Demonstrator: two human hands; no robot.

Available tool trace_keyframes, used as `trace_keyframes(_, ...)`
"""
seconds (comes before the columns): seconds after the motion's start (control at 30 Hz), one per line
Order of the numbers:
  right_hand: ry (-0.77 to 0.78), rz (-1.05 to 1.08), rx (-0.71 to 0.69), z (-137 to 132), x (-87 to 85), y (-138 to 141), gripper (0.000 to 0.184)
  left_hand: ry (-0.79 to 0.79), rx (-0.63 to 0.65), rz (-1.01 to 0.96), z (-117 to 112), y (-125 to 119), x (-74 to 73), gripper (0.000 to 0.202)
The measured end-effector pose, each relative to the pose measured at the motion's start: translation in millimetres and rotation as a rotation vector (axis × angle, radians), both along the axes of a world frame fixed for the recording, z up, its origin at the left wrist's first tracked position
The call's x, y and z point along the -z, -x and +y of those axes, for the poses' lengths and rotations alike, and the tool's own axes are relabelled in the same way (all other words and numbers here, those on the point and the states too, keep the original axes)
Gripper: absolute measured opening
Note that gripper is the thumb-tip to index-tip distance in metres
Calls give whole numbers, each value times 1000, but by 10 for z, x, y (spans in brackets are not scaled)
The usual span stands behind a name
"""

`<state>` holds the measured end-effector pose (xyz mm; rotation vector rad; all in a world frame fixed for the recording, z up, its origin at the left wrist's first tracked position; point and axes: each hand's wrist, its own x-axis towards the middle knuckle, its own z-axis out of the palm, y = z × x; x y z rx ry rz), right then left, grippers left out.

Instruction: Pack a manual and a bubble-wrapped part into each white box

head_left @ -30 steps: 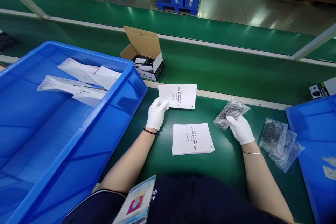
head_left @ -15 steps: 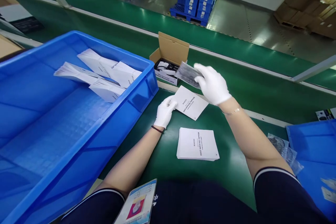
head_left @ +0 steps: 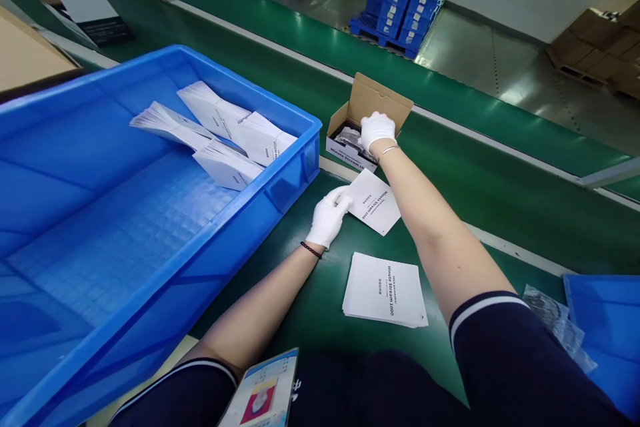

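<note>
In white gloves, my left hand [head_left: 330, 215] is closed on the left corner of a white instruction booklet [head_left: 375, 203], pinching it just above the green work surface. My right hand [head_left: 377, 131] reaches into an open carton [head_left: 350, 155] printed "Minute Stream 1000", its fingers curled over a clear plastic bag [head_left: 349, 137] lying in the box. The fingertips are partly hidden by the hand and the box. The carton's brown lid [head_left: 383, 99] stands up behind. A stack of the same booklets [head_left: 385, 290] lies nearer my body.
A large blue bin [head_left: 165, 240] on the left holds several bundles of booklets [head_left: 230, 163]. At the right edge are another blue bin [head_left: 605, 327] and some clear plastic bags [head_left: 555, 320]. Along the back runs a green belt with a pale rail [head_left: 520, 257].
My right hand has carried the plastic bag from above the booklet into the open carton. My left hand keeps its hold on the booklet. The whole view has shifted slightly.
</note>
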<state>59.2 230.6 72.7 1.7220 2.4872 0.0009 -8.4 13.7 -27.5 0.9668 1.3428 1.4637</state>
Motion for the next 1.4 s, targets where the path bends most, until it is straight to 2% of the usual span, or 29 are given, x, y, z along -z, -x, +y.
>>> trace_keyframes(0.07, -4, -17, 3, -39, -61, -87, 42, 9, 4, -40, -3, 0, -13, 39)
trace_keyframes(0.13, 2, 8, -33, -197, -147, -193, 35, 35, -2, -114, 0, 7, -25, 47)
trace_keyframes(0.17, -20, 41, -82, -335, -180, -253, 33, 50, -17, -159, 5, 13, -30, 52)
trace_keyframes(0.23, -94, 103, -278, -717, -193, -382, 36, 69, -61, -256, 21, 20, -36, 62)
trace_keyframes(0.3, -105, 89, -534, -1161, -118, -512, 47, 66, -113, -367, 36, 18, -42, 67)
trace_keyframes(0.33, -101, 52, -617, -1362, -58, -571, 54, 57, -132, -429, 40, 12, -45, 67)
trace_keyframes(0.37, -94, 14, -665, -1526, 4, -622, 57, 44, -140, -488, 40, 4, -48, 67)
trace_keyframes(0.43, -125, -14, -655, -1698, 92, -695, 51, 0, -125, -568, 28, -13, -53, 69)
trace_keyframes(0.5, -212, 30, -578, -1643, 86, -729, 49, -62, -78, -583, 4, -22, -53, 72)
trace_keyframes(0.63, -424, 120, -357, -1136, -66, -727, 51, -72, -37, -550, -25, -2, -33, 68)
trace_keyframes(0.7, -314, 112, -211, -867, -53, -723, 54, -36, -35, -543, -20, 17, -22, 65)
trace_keyframes(0.77, -87, 109, -95, -661, 53, -746, 74, -19, -27, -520, -11, 29, -15, 63)
trace_keyframes(0.83, 72, 128, -51, -545, 185, -808, 86, -14, -11, -481, -3, 31, -11, 61)
trace_keyframes(0.93, 58, 159, -74, -622, 260, -946, 86, -8, 8, -438, 6, 21, 0, 57)
trace_keyframes(1.0, -25, 160, -121, -899, 192, -1041, 83, -8, 16, -427, 16, 11, 21, 55)
trace_keyframes(1.07, -58, 155, -216, -1342, 68, -1128, 78, -24, 21, -413, 32, 3, 59, 53)
trace_keyframes(1.13, 72, 127, -367, -1875, -44, -1219, 74, -43, 22, -381, 52, -2, 107, 50)
trace_keyframes(1.2, 267, 66, -535, -2397, -73, -1330, 84, -42, 22, -334, 64, -6, 144, 47)
trace_keyframes(1.3, 401, -14, -575, -2949, 85, -1520, 113, -31, 40, -282, 54, -15, 153, 41)
trace_keyframes(1.4, 407, -23, -495, -3114, 315, -1663, 120, -25, 66, -251, 25, -20, 126, 37)
